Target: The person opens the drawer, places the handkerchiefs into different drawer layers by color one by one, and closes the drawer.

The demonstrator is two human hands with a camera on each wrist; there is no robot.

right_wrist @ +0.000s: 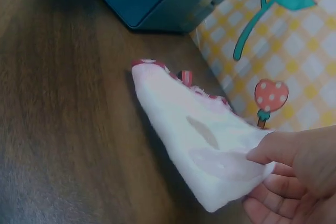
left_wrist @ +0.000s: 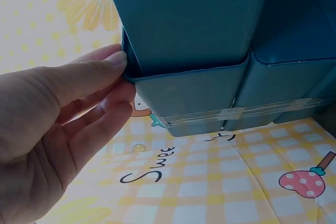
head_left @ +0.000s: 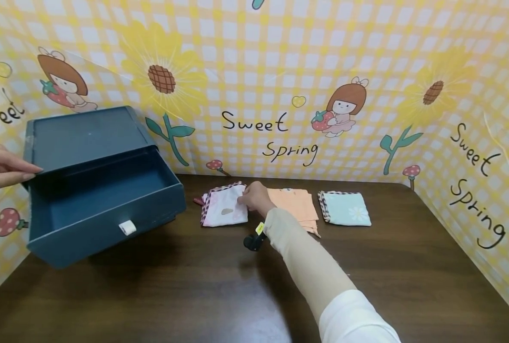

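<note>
On the left of the head view a dark blue drawer box has its drawer pulled out, with a white tab on the front. My left hand pinches the casing's front left edge between thumb and fingers; the left wrist view shows the thumb on that rim. My right hand pinches the right side of a folded white cloth with a checked border. In the right wrist view this cloth is raised at the held end. Part of the fingers is hidden behind it.
A folded orange cloth lies just right of my right hand, partly behind the forearm. Farther right is a folded pale green cloth with a flower. A patterned yellow checked sheet lines the back and sides of the brown table.
</note>
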